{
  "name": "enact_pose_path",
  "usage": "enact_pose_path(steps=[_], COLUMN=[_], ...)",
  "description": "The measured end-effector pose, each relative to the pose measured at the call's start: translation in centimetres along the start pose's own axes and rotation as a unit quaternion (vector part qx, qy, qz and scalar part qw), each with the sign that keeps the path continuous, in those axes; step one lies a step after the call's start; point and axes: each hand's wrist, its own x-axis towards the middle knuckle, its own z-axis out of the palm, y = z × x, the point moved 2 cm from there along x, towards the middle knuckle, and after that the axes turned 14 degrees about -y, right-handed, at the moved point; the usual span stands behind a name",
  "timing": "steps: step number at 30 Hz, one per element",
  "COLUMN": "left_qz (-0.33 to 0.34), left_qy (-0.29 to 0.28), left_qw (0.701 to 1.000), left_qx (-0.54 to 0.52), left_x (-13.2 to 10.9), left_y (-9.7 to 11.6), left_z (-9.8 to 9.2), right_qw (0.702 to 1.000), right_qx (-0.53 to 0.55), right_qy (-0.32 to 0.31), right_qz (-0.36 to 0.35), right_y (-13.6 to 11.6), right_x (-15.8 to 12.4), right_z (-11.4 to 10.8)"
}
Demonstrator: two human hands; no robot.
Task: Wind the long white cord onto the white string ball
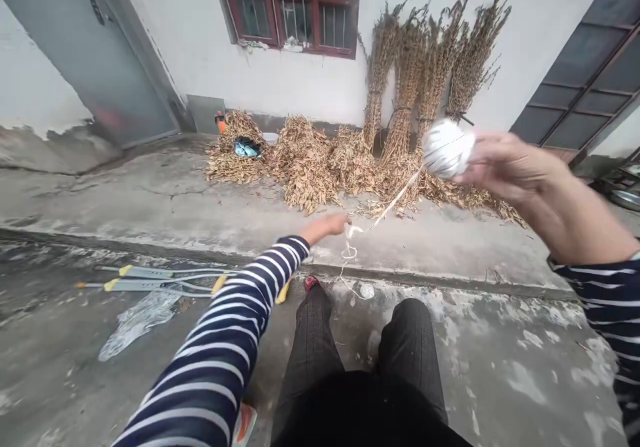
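Observation:
My right hand [505, 167] is raised at the right and closed around a white ball of string [449, 148]. A strand of the string [395, 200] runs down and left from the ball to my left hand [327, 226], which is stretched forward and pinches the strand at its fingertips. Below that hand the loose end hangs in loops [350, 254] down to the ground near a small round white object [367, 291]. Both arms wear navy and white striped sleeves. My legs in dark trousers [360, 354] stretch out below.
A pair of crutches [165, 280] lies on the concrete at the left beside a crumpled clear plastic bag [137, 320]. Heaps of dry stalks [310, 160] and tied upright bundles [425, 67] stand against the white wall under a red-framed window [295, 14]. A low concrete step [450, 280] crosses the yard.

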Motion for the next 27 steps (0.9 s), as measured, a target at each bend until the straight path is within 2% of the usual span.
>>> enact_pose_path(steps=[2,4,6,9,11,14,16,19,23,27], left_qz=[-0.031,-0.015,0.073,0.221,0.24,0.221,0.205,0.171,0.118,0.072], left_qy=[-0.052,-0.048,-0.033,-0.051,-0.05,-0.011,-0.01,-0.068,-0.184,-0.21], left_qw=[0.998,0.998,0.986,0.929,0.912,0.917,0.926,0.942,0.948,0.958], left_qx=[-0.009,-0.048,-0.144,-0.293,-0.329,-0.333,-0.317,-0.281,-0.23,-0.182], left_x=[0.6,0.8,0.6,0.1,-0.2,-0.7,-1.2,-2.5,-5.4,-7.7], left_y=[-0.3,0.5,2.3,5.5,6.9,7.5,7.0,5.1,1.3,-3.3], left_z=[4.2,6.2,7.0,8.0,9.1,10.6,11.1,11.1,10.3,8.6], right_qw=[0.997,0.99,0.983,0.976,0.972,0.97,0.969,0.97,0.972,0.974], right_qx=[0.046,0.085,0.113,0.142,0.152,0.16,0.169,0.187,0.203,0.177], right_qy=[-0.008,-0.008,-0.016,-0.045,-0.059,-0.068,-0.065,-0.025,0.041,0.084], right_qz=[0.061,0.116,0.144,0.157,0.167,0.17,0.167,0.155,0.114,0.116], right_y=[2.7,5.7,8.6,12.0,13.3,14.0,14.0,14.4,15.8,17.4], right_x=[0.5,1.2,2.1,3.3,3.9,4.0,3.5,2.0,-0.1,-1.5], right_z=[0.5,0.2,-0.4,-1.0,-1.2,-1.4,-1.5,-2.0,-3.7,-5.9])
